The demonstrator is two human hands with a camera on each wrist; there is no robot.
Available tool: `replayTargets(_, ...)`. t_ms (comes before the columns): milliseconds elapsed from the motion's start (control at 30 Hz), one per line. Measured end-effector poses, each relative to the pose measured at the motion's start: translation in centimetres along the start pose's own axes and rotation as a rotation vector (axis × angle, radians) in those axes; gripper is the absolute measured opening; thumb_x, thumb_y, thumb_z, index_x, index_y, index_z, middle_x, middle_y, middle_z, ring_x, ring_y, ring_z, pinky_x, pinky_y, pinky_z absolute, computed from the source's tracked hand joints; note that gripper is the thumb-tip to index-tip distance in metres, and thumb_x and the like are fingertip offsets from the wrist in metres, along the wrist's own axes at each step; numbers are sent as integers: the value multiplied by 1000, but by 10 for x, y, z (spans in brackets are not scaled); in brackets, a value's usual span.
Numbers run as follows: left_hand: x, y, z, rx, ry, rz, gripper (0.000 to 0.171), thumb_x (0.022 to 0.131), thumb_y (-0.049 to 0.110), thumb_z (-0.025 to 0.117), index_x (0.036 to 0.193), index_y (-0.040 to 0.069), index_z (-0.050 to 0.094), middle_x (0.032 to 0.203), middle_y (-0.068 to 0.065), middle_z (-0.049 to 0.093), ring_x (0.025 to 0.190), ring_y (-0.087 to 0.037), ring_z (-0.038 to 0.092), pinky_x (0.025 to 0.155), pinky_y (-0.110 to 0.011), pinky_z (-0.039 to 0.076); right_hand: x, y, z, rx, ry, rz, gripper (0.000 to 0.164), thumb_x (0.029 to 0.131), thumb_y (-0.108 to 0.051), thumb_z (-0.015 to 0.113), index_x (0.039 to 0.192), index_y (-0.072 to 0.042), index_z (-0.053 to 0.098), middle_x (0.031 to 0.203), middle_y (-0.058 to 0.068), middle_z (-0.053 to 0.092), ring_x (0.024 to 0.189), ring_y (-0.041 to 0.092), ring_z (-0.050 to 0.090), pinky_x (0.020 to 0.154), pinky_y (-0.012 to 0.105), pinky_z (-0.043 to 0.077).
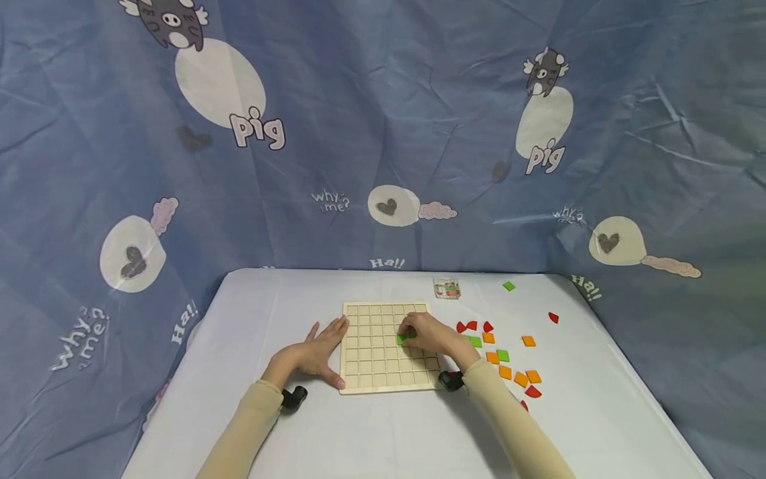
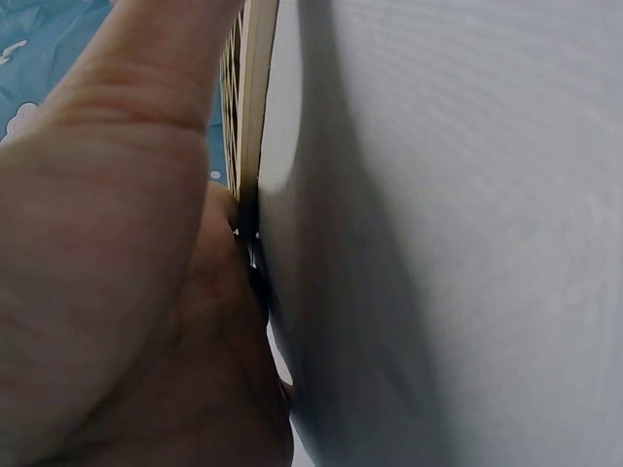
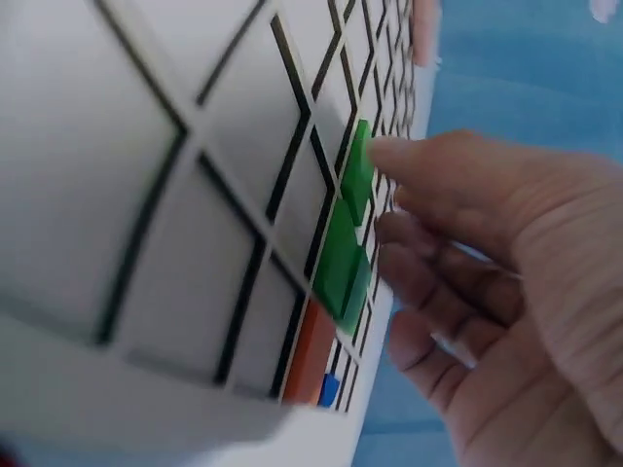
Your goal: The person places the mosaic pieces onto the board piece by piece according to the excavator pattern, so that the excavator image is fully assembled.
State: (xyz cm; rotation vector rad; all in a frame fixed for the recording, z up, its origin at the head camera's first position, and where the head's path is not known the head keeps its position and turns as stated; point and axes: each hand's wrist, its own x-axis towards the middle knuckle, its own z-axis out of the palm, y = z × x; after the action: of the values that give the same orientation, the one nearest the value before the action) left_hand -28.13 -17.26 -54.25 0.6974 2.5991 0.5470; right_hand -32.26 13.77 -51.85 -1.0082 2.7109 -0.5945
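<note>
A square pale wooden grid board (image 1: 377,372) lies on the white table. My left hand (image 1: 314,356) rests at its left edge, fingers and thumb spread, fingertips touching the frame. Over the board's right half is my right hand (image 1: 427,332). In the right wrist view, its thumb touches a green tile (image 3: 357,170) in the grid, while the other fingers curl loosely above the board. Beside that tile lie another green tile (image 3: 336,253), an orange-red piece (image 3: 307,355) and a small blue piece (image 3: 331,389). The right hand hides most of these from the head view.
Loose orange squares (image 1: 521,379), green squares (image 1: 503,355) and red wedge pieces (image 1: 532,392) are scattered right of the board. A small printed card or packet (image 1: 447,288) lies beyond its far right corner. A patterned blue curtain (image 1: 389,146) stands behind the table.
</note>
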Motion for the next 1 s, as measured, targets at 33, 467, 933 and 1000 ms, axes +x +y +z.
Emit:
replayTargets(33,0,0,0,3,-3,-1,143,55,68,80,155,5,-1,163,-10,-8,151,-27,-7,119,-56,-11,-4,2,0,21,22,1,23,86,-20,74,106,-12,69,100,-2,64,85,7,58,74,22,52)
replayTargets(467,0,-1,1,15,11,7,141,57,68,80,155,3,2,163,-12,-5,151,-30,-5,119,-58,-9,-92,62,-20,224,139,282,33,79,-15,76,105,-8,58,97,5,59,85,20,52,71,26,46)
replayTargets(933,-1,-2,3,-3,21,23,141,57,67,80,155,3,2,163,-12,-6,151,-30,-5,118,-59,-10,-114,94,-19,112,154,352,31,80,-14,78,109,-11,66,97,-2,56,84,14,50,77,29,49)
replayTargets(1000,-1,-3,3,0,15,21,141,57,68,80,155,3,1,163,-12,-6,151,-30,-6,118,-59,-10,-113,95,-19,116,159,351,31,81,-16,77,110,-12,66,96,-3,56,84,14,49,75,28,48)
